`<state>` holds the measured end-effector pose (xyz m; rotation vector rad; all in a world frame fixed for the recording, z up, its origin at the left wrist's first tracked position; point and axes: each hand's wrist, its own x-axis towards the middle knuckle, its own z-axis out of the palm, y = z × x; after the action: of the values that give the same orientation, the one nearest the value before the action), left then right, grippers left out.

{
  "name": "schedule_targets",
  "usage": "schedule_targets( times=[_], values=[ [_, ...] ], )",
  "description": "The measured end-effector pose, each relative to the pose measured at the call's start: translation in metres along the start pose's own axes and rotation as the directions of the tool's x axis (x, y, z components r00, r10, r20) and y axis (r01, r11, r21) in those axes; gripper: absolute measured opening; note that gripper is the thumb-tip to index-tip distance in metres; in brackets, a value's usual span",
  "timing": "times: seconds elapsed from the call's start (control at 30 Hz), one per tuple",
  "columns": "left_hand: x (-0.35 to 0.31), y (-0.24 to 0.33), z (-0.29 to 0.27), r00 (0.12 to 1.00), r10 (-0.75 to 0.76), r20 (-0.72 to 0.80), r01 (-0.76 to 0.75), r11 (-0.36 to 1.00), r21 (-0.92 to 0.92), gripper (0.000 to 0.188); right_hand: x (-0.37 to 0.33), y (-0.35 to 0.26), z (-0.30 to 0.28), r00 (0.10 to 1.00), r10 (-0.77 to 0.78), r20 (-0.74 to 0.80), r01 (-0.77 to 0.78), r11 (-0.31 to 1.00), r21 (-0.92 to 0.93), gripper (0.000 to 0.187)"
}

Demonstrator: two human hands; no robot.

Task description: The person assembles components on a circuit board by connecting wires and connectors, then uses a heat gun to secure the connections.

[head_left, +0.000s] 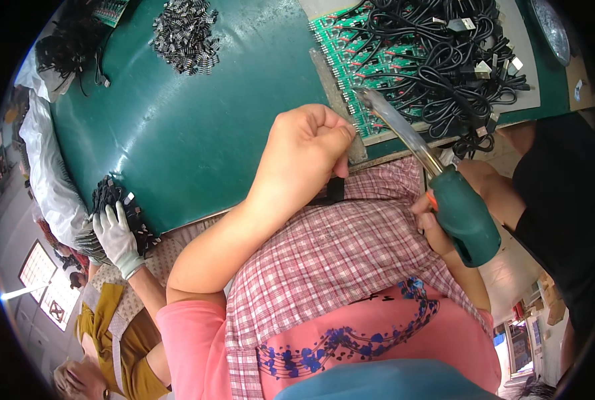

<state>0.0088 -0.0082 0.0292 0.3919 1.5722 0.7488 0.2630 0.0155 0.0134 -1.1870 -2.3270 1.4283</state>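
The person's right hand (pixel 436 233) is clamped around the handle of a soldering gun (pixel 447 187) with a dark green plastic grip and a long, silvery metal barrel, which slants far and left so that its tip is at a block of green printed circuit boards (pixel 347 53); whether the tip touches them cannot be told. The left hand (pixel 311 143) is at the near left corner of these boards, its fingers curled in and the thumb together with the index finger; whether anything thin is pinched there cannot be seen. The boards lie at the far right of a green-topped counter (pixel 244 87), and many looped black cables with silver metal plugs (pixel 444 87) spread over their right side. A heap of small black-and-silver connectors (pixel 185 37) sits at the far left, well apart from both hands. At the near left, a co-worker's hand in a white glove (pixel 117 237) rests on a bundle of black cables (pixel 107 193), beside a crumpled white plastic bag (pixel 47 157). On the right, near the soldering gun, is another person in black clothing (pixel 564 193).
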Motion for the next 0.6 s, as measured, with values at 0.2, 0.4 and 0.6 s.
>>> schedule_targets(
  times=[0.2, 0.4, 0.6],
  values=[
    [0.001, 0.002, 0.003, 1.000, 0.009, -0.025, -0.008, 1.000, 0.025, 0.017, -0.051, 0.028, 0.015, 0.989, 0.134, -0.064, -0.130, 0.989, 0.067, 0.025],
    [0.000, 0.003, 0.004, 0.998, 0.029, -0.061, -0.028, 0.999, 0.023, 0.017, -0.048, 0.031, 0.013, 0.988, 0.152, 0.008, -0.152, 0.988, 0.018, 0.028],
    [0.002, -0.003, 0.005, 0.996, 0.065, -0.067, -0.064, 0.998, 0.017, 0.016, -0.059, 0.029, 0.020, 0.857, 0.498, 0.134, -0.418, 0.519, 0.746, 0.041]
  ],
)
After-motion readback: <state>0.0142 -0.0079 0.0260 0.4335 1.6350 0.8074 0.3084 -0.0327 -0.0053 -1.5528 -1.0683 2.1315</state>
